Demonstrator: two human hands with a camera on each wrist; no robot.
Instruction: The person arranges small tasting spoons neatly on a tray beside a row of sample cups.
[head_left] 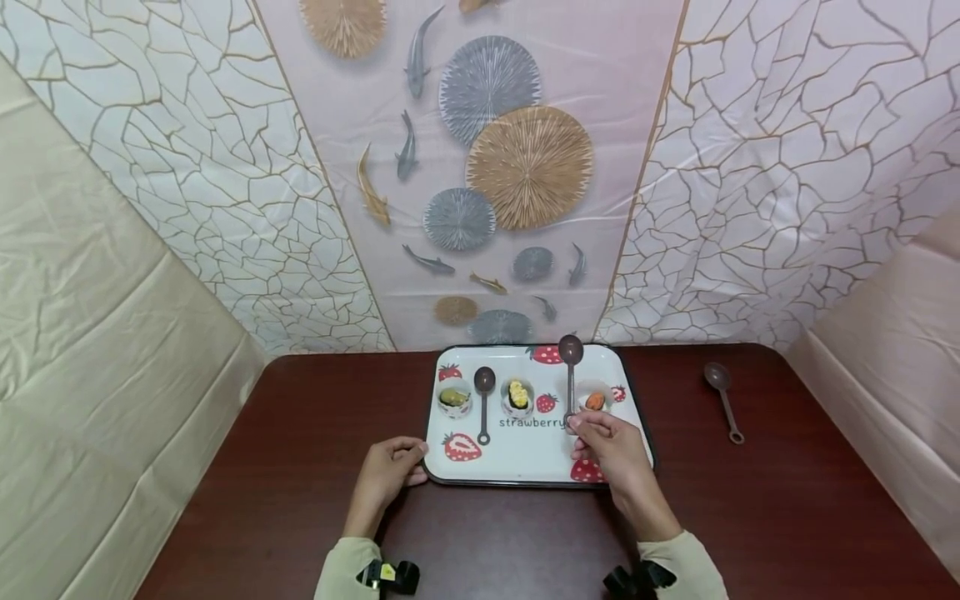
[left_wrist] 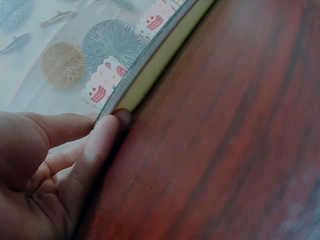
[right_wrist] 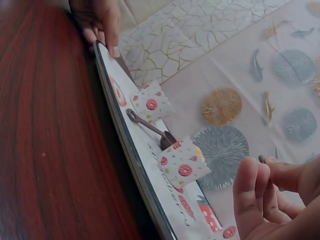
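On the table lies a white strawberry-print tray [head_left: 525, 458] with a dark rim. My left hand [head_left: 386, 477] grips its near left corner, the thumb above the rim and fingers beneath in the left wrist view. My right hand [head_left: 622, 458] pinches the handle end of a dark brown spoon [head_left: 571, 354] over the tray's right part, bowl pointing away. Another brown spoon [head_left: 483, 383] lies between the left and middle cups. Three small printed paper cups hold a green piece [head_left: 453, 397], a yellow-topped dark piece [head_left: 518, 395] and an orange-brown piece [head_left: 595, 401]. Fingers partly hide the right cup's surroundings.
A third brown spoon [head_left: 724, 400] lies on the dark red-brown table [head_left: 300, 433], right of the tray. Behind the table's far edge hangs a patterned cloth [head_left: 615, 167]. Beige fabric panels [head_left: 112, 333] slope along both sides.
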